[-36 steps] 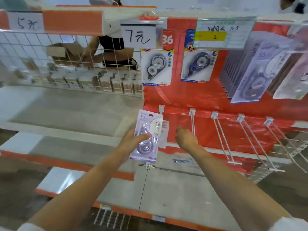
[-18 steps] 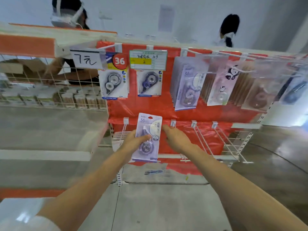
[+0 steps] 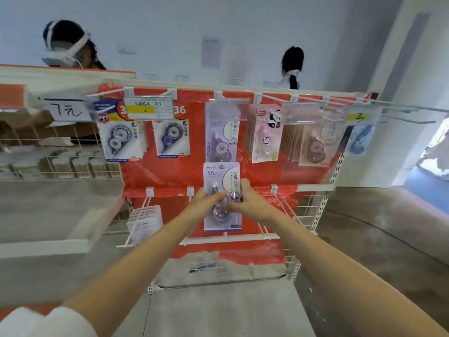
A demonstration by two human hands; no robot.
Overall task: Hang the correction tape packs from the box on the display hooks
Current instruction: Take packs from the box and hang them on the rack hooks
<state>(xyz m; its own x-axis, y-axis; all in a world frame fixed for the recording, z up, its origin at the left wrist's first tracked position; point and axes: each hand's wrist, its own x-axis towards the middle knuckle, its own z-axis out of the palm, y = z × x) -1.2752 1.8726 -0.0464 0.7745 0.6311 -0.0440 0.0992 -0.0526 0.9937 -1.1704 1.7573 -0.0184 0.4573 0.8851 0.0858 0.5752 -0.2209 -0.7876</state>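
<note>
Hands: both hands grip one lilac correction tape pack (image 3: 222,190) from either side; the left hand (image 3: 203,205) has its thumb across the blister, and the right hand (image 3: 246,201) pinches the right edge.
Pack position: upright, face towards the person, in front of the red backing (image 3: 194,171), just under the matching lilac packs (image 3: 222,131) already on the upper hook.
Target, my guess: that upper hook (image 3: 220,96), since the colours match; I cannot see the pack's hang hole.
Risk one: the hole could miss the hook tip and the card top would bend, because the clear price tag holder (image 3: 226,103) hides the tip from below.
Risk two: pushing upward could swing the hanging lilac packs or knock them off.
Risk three: the lower hooks (image 3: 285,205) jut out beside the right wrist and could snag the forearm.
Open room: free space lies in front of the rack and between the two hook rows; pink panda packs (image 3: 264,135) crowd the right, blue-carded packs (image 3: 173,135) sit well apart to the left.
Box: not in view.
</note>
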